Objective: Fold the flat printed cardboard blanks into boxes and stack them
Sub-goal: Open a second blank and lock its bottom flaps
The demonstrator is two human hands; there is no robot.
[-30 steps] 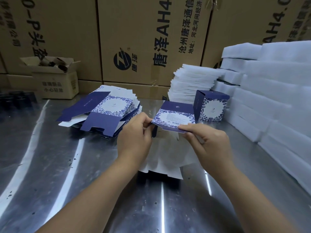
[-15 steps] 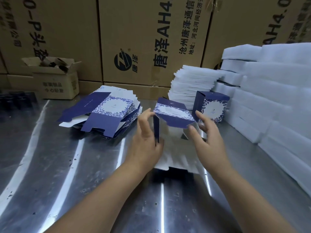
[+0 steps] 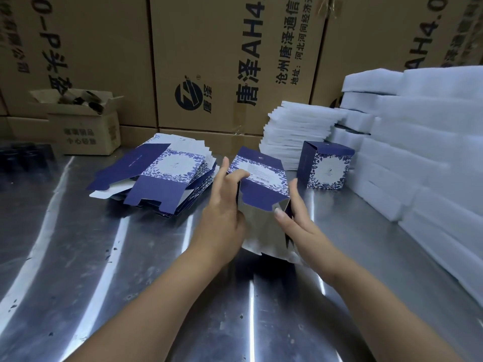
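Observation:
A half-folded blue-and-white printed box (image 3: 261,184) is held above the steel table (image 3: 104,257), its open end with white inner flaps facing me. My left hand (image 3: 224,207) grips its left side, thumb over the top panel and index finger pointing up. My right hand (image 3: 295,220) holds the right wall, fingers along the outside and thumb at the opening's edge. A pile of flat printed blanks (image 3: 167,176) lies to the left. One finished box (image 3: 326,165) stands upright to the right.
Stacks of white foam sheets (image 3: 292,134) and thicker foam blocks (image 3: 423,158) fill the right side. A small open carton (image 3: 83,129) sits at the back left, beside dark jars (image 3: 23,158). Large printed cartons (image 3: 235,61) wall off the back.
The blank went from a flattened sleeve pinched at both ends to an opened square tube. Both hands shifted to its sides and moved slightly towards me.

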